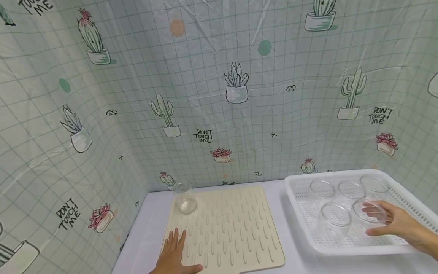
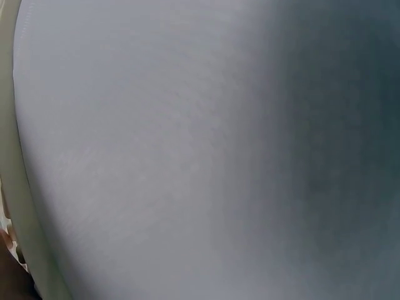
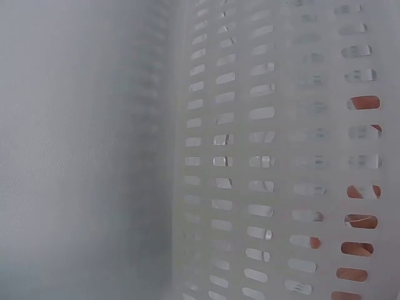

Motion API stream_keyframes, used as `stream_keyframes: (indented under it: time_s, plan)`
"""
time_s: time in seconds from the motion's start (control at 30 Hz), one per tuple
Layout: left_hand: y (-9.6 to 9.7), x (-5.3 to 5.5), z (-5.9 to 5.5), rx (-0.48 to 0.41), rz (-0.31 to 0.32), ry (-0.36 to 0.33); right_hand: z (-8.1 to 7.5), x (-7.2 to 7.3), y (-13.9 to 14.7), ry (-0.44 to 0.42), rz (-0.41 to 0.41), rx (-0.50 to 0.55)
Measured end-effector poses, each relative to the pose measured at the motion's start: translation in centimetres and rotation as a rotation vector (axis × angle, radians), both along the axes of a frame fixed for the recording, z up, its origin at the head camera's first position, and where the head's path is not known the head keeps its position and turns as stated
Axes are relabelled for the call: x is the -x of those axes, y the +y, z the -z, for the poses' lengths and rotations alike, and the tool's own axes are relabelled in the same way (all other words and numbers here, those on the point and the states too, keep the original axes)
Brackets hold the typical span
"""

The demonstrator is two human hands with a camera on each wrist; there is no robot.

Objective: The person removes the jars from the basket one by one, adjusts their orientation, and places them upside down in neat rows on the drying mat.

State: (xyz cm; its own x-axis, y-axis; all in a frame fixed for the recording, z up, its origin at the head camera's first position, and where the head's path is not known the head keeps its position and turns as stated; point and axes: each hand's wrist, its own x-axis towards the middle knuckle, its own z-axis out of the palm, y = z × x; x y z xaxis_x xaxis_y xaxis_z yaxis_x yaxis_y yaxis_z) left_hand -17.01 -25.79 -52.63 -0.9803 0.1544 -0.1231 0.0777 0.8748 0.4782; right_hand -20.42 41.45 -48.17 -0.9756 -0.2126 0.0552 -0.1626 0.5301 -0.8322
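Note:
My left hand (image 1: 172,255) rests flat, fingers spread, on the near left part of a beige drying mat (image 1: 236,232) with raised oval ridges. A clear cup (image 1: 184,199) stands on the mat's far left corner. On the right, my right hand (image 1: 393,224) reaches over the front rim of a white perforated basket (image 1: 299,220) and grips a clear cup (image 1: 367,217), its fingers behind the cup and thumb in front. Through the basket's slots in the right wrist view, bits of the hand (image 3: 359,249) show.
Several more clear cups share the basket, one of them (image 1: 335,219) just left of the gripped cup and others (image 1: 352,190) behind. A white tabletop (image 1: 143,228) lies beneath everything. A cactus-print curtain (image 1: 239,125) encloses the back and sides.

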Motion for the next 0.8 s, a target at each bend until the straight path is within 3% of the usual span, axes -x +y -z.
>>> stream_keyframes:
  time_s: [0.53, 0.8]
  plan:
    - [-0.2, 0.0, 0.2, -0.012, -0.010, -0.027, -1.1, -0.4, 0.1, 0.048, 0.030, 0.023]
    - [-0.3, 0.2, 0.1, -0.006, 0.005, -0.032, -3.1, -1.3, 0.4, -0.025, 0.106, -0.056]
